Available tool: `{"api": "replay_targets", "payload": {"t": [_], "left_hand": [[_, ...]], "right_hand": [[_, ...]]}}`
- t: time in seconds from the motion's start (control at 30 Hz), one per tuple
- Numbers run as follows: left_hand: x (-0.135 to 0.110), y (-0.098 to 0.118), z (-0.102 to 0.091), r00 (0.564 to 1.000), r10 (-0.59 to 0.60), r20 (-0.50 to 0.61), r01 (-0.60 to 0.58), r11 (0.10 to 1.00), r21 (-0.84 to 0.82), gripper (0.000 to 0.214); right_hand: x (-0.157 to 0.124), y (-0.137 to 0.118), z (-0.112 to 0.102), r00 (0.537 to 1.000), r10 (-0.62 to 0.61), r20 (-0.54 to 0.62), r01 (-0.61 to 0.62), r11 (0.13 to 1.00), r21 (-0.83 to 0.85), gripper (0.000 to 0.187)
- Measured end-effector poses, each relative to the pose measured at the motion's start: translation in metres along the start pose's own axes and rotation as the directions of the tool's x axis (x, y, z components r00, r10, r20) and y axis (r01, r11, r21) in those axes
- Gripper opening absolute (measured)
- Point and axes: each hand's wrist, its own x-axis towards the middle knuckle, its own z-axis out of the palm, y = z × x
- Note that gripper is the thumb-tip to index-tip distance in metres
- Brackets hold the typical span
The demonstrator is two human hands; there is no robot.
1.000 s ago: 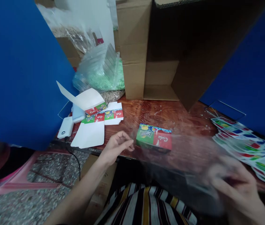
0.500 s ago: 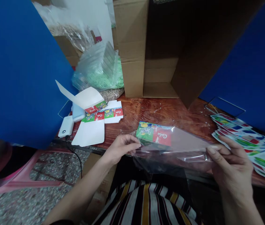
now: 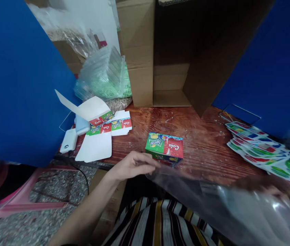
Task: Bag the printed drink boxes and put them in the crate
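Note:
My left hand [image 3: 137,164] pinches one corner of a clear plastic bag [image 3: 186,188], just in front of a small printed box. That box [image 3: 164,145], green and red with Sprite and Cola lettering, lies on the wooden table [image 3: 198,140]. The bag stretches from my left hand to the lower right, in front of my lap. My right hand [image 3: 270,189] is at the bag's other end; it is smeared by motion and partly behind the film, so its fingers do not show clearly.
Unfolded printed cartons [image 3: 97,143] lie at left beside a white power bank [image 3: 68,140] with a cable. Printed cards [image 3: 268,150] are spread at right. A large open cardboard box [image 3: 141,68] stands behind, between blue panels [image 3: 19,85]. Clear plastic trays [image 3: 104,73] are stacked at back left.
The plastic bag has come down off the printed box toward my lap. My right hand has moved lower and to the right, stretching the film. My left hand has shifted only slightly.

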Motion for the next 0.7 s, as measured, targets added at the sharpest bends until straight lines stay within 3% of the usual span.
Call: {"api": "replay_targets", "payload": {"t": [0.07,0.13,0.23,0.33,0.5,0.57,0.63,0.7], "left_hand": [[0.002,0.008,0.004,0.987,0.065,0.145,-0.080,0.992,0.098,0.015],[0.006,0.013,0.012,0.969,0.095,0.229,-0.132,0.980,0.151,0.017],[0.011,0.014,0.021,0.970,0.122,0.209,-0.169,0.959,0.228,0.022],[0.009,0.012,0.020,0.984,0.112,0.142,-0.150,0.945,0.292,0.024],[-0.005,0.012,-0.002,0.992,0.097,0.080,-0.112,0.970,0.214,0.021],[-0.009,0.013,-0.010,0.995,0.096,0.039,-0.102,0.976,0.191,0.022],[-0.011,0.012,-0.014,0.995,0.097,0.014,-0.098,0.975,0.197,0.023],[-0.010,0.011,-0.013,0.995,0.099,0.009,-0.098,0.969,0.229,0.023]], "right_hand": [[0.005,-0.010,0.019,0.989,0.037,0.143,-0.049,0.995,0.081,0.050],[0.011,-0.023,0.047,0.921,0.064,0.383,-0.123,0.984,0.129,0.050],[0.016,-0.037,0.088,0.757,-0.006,0.653,-0.083,0.991,0.106,0.059],[0.015,-0.034,0.107,0.664,-0.040,0.747,0.011,0.999,0.044,0.057],[0.011,-0.013,0.104,0.587,0.021,0.810,-0.033,0.999,-0.001,0.020],[0.010,-0.010,0.102,0.561,0.000,0.828,-0.071,0.996,0.049,0.017],[0.011,-0.012,0.103,0.584,-0.041,0.811,-0.088,0.990,0.114,0.018],[0.013,-0.018,0.106,0.646,-0.080,0.759,-0.085,0.981,0.176,0.011]]}}
